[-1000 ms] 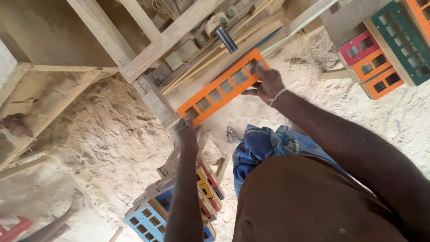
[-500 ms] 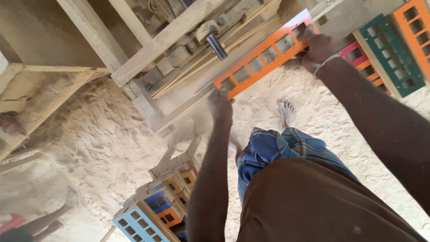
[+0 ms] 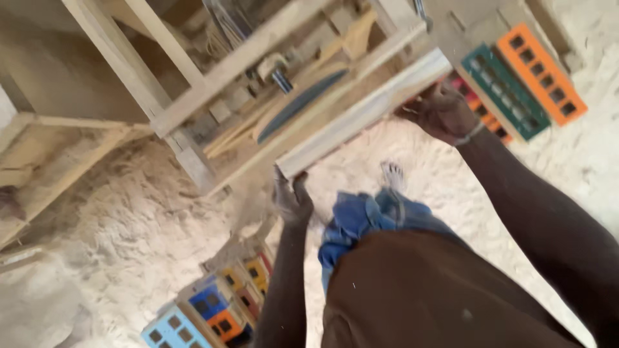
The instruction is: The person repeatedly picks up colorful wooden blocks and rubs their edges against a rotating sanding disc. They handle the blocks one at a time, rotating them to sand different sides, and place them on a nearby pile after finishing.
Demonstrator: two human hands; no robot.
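Wooden frame (image 3: pixel 213 77) of pale rough beams fills the upper left; loose laths, a blue blade-like strip (image 3: pixel 303 103) and a hammer head (image 3: pixel 278 76) lie inside it. Floor (image 3: pixel 116 219): thick pale sawdust, uneven. Upper right: green (image 3: pixel 506 90) and orange (image 3: pixel 541 67) slotted panels lie side by side, flat, well apart from the frame. Lower centre: stack of small painted slotted blocks (image 3: pixel 213 309), blue, orange, yellow, partly behind the left forearm.

Plank (image 3: pixel 367 113) is long, pale, unpainted on the face shown, and held tilted, its right end higher, just in front of the frame's lower beam. Image blurred; edges soft.

Right hand (image 3: pixel 442 113): arm stretched forward, fingers wrapped over the plank's upper end, thin band at the wrist. Left hand (image 3: pixel 291 196): arm raised straight up, fingers clasping the plank's lower end from beneath.

Bare foot (image 3: pixel 392 175) on the sawdust beyond blue cloth (image 3: pixel 367 219).
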